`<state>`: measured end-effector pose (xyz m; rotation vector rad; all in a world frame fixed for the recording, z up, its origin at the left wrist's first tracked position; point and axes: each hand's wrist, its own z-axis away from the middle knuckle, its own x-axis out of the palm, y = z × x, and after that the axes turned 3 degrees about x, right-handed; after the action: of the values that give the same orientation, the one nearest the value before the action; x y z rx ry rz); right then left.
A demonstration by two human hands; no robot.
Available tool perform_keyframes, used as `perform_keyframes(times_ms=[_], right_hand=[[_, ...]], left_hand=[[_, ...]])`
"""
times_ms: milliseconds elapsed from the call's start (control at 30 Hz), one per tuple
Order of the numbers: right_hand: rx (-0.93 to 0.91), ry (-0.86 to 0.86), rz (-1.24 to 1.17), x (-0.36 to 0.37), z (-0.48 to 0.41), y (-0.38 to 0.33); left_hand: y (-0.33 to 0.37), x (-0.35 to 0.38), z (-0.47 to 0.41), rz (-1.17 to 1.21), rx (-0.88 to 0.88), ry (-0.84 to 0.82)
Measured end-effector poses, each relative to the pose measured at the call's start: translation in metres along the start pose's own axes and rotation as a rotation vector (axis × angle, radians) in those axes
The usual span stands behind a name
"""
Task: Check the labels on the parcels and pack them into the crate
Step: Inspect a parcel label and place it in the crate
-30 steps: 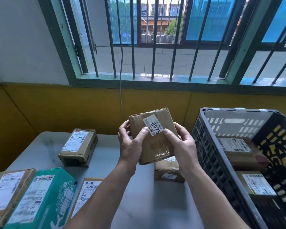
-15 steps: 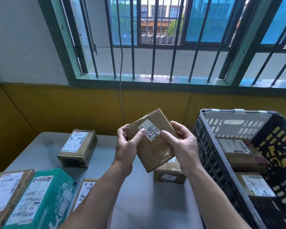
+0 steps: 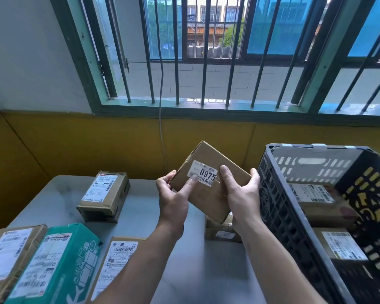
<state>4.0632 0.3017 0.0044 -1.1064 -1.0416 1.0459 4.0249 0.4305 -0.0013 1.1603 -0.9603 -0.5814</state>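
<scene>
Both hands pinch a box (image 3: 208,183) mid-air, crate (image 3: 294,213) at 3 o'clock. Left hand (image 3: 173,200) grips its left corner, thumb on label (image 3: 203,176); right hand (image 3: 241,194) clamps the right edge. Looks light, stiff cardboard, taped and slightly slick; best held by opposite edges.

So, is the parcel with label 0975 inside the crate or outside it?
Outside. The left hand and right hand hold the parcel above the table, beside the crate.
</scene>
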Motion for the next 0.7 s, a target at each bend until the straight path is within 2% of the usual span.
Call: perform_keyframes(times_ms=[233,567,700], right_hand=[[-0.018,-0.078,-0.110,-0.004,-0.001,-0.007],[-0.054,-0.218,-0.128,-0.007,0.002,-0.011],[-0.069,-0.207,-0.054,-0.006,0.005,-0.014]], left_hand=[[0.004,-0.013,-0.004,-0.205,0.080,-0.079],[0.007,-0.010,-0.001,-0.235,0.026,-0.086],[0.010,-0.007,0.002,-0.277,-0.066,-0.077]])
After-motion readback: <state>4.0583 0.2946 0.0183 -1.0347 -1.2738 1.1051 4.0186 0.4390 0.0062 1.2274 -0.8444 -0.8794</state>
